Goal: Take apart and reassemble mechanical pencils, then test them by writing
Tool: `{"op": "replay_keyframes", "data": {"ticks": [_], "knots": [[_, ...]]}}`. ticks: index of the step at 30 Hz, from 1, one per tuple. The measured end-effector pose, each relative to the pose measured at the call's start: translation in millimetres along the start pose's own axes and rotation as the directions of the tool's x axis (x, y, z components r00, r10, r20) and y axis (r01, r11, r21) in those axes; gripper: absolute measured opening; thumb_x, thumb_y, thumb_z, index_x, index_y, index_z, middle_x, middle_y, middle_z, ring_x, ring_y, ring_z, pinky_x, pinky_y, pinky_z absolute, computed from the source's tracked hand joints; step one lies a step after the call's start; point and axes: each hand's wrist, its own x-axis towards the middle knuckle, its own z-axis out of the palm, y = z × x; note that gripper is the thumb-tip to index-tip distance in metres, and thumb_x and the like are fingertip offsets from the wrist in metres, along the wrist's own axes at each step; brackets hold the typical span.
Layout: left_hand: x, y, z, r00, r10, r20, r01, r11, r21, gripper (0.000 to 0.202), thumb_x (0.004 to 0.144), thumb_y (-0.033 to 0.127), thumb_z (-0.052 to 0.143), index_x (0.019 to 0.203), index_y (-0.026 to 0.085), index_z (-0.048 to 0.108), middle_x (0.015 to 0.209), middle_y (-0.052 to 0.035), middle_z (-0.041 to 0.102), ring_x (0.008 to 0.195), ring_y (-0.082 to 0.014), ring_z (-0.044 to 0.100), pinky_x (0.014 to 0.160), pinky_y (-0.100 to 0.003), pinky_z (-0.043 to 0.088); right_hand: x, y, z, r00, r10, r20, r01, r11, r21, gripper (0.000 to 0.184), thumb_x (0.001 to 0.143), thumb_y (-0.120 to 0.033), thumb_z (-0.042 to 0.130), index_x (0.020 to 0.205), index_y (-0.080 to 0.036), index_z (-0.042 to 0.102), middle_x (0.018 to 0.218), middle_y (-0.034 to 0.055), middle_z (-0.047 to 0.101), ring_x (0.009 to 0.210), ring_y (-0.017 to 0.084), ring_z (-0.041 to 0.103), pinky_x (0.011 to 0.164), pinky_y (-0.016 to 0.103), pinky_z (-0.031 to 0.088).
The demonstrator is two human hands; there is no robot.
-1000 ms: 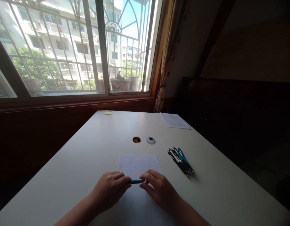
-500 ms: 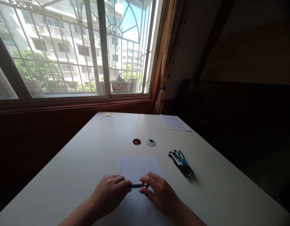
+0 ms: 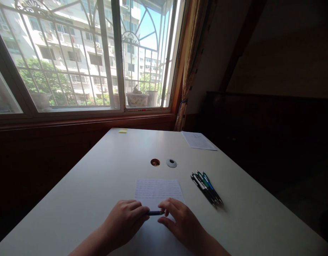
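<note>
A dark blue pen [image 3: 154, 213] lies level above the table, its left end in the closed fingers of my left hand [image 3: 128, 219]. The pen's pointed end reaches towards my right hand [image 3: 179, 219]. There the thumb and index finger stand apart, with a gap below the pen; whether a curled finger touches the tip I cannot tell. Under and beyond both hands lies a sheet of lined paper [image 3: 158, 188] with rows of faint writing, its near part covered by my hands.
Several pens [image 3: 206, 189] lie bunched right of the paper on the white table [image 3: 81, 199]. Further back are a round cable hole [image 3: 155, 162], its loose cover [image 3: 171, 163], more paper sheets [image 3: 198, 141] and yellow sticky notes [image 3: 123, 131]. A barred window [image 3: 73, 64] stands behind.
My right thumb has dropped slightly away from the pen, widening the gap to the index finger. My left hand keeps its hold. The whole view has shifted a little.
</note>
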Motion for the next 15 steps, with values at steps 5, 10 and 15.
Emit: {"op": "replay_keyframes", "data": {"ticks": [5, 10, 15], "knots": [[0.2, 0.8, -0.2, 1.000, -0.008, 0.010, 0.008, 1.000, 0.001, 0.016, 0.098, 0.028, 0.050, 0.104, 0.024, 0.064, 0.076, -0.0021, 0.067, 0.066, -0.0171, 0.064, 0.060, -0.026, 0.044, 2.8, -2.5, -1.2, 0.999, -0.036, 0.008, 0.036, 0.999, -0.014, 0.009, 0.097, -0.021, 0.053, 0.100, -0.022, 0.060, 0.092, 0.0051, 0.064, 0.083, 0.020, 0.059, 0.076, 0.031, 0.047], [0.4, 0.7, -0.5, 1.000, -0.005, 0.001, 0.005, 1.000, 0.006, 0.016, 0.098, 0.028, 0.050, 0.104, 0.024, 0.064, 0.076, -0.0025, 0.068, 0.067, -0.0170, 0.064, 0.060, -0.026, 0.045, 1.8, -0.7, 0.8, 1.000, -0.031, -0.005, 0.031, 0.999, -0.028, 0.007, 0.094, -0.016, 0.056, 0.097, -0.021, 0.059, 0.092, 0.0048, 0.064, 0.083, 0.019, 0.059, 0.075, 0.030, 0.047], [0.0, 0.0, -0.4, 0.999, 0.021, -0.035, -0.022, 1.000, -0.009, 0.016, 0.098, 0.028, 0.051, 0.104, 0.023, 0.065, 0.075, -0.0031, 0.067, 0.066, -0.0155, 0.064, 0.060, -0.024, 0.046, 0.7, -1.7, -1.2, 1.000, 0.018, 0.003, -0.018, 1.000, -0.014, 0.014, 0.090, -0.023, 0.067, 0.101, -0.022, 0.058, 0.092, 0.0032, 0.063, 0.081, 0.018, 0.059, 0.075, 0.029, 0.046]]}}
